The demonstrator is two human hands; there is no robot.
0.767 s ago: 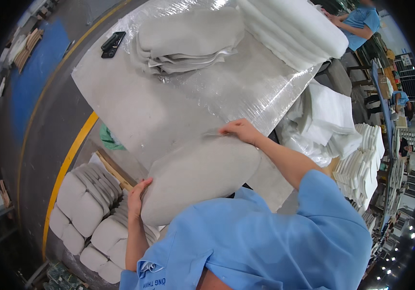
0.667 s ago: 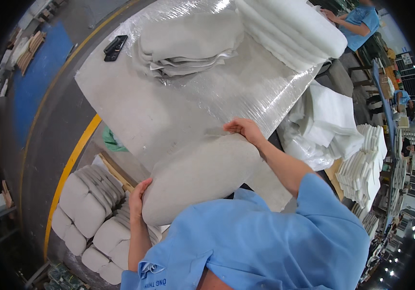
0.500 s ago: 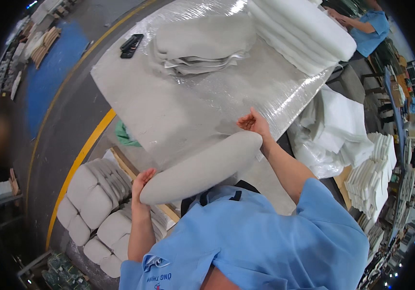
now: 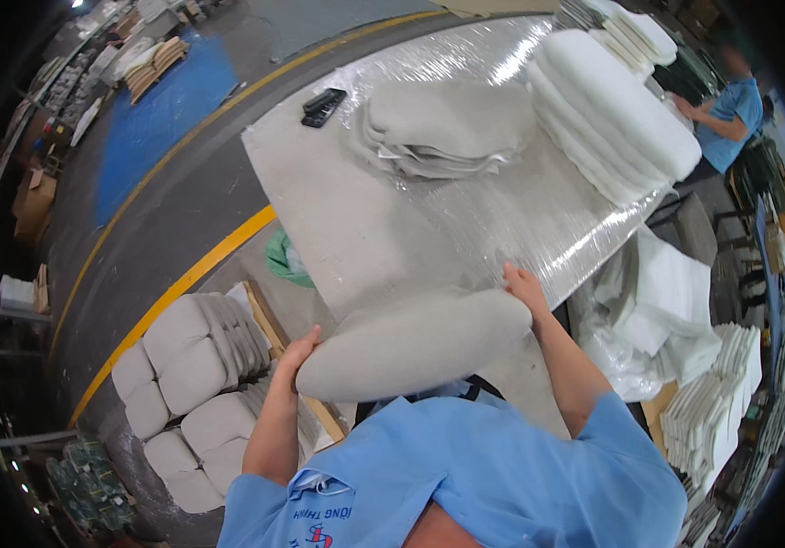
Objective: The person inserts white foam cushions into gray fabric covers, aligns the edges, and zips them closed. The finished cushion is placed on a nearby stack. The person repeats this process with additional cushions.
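A plump light-grey cushion point(image 4: 415, 347) is held between my hands, in front of my body at the near edge of the table. My left hand point(image 4: 299, 354) presses its left end, the thumb up along the side. At the right end, my right hand point(image 4: 526, 290) grips the upper corner, with some fingers hidden behind it. Beyond the cushion is a table point(image 4: 319, 201) wrapped in shiny clear film. A pile of flat grey fabric covers point(image 4: 452, 119) lies on its far part, and thick white padding point(image 4: 611, 110) is stacked to the right.
Dark handheld items point(image 4: 323, 108) lie near the table's far left corner. Stacked grey cushions point(image 4: 191, 361) stand on the floor at left, near a green bag point(image 4: 287, 258). Right of the table are plastic-wrapped white sheets point(image 4: 662, 301) and white stacks point(image 4: 712, 402). A co-worker point(image 4: 730, 119) stands at far right.
The view has shifted, so the table sits farther right and lower. The cushion is more level and looks fuller, and my right hand has come in against its end.
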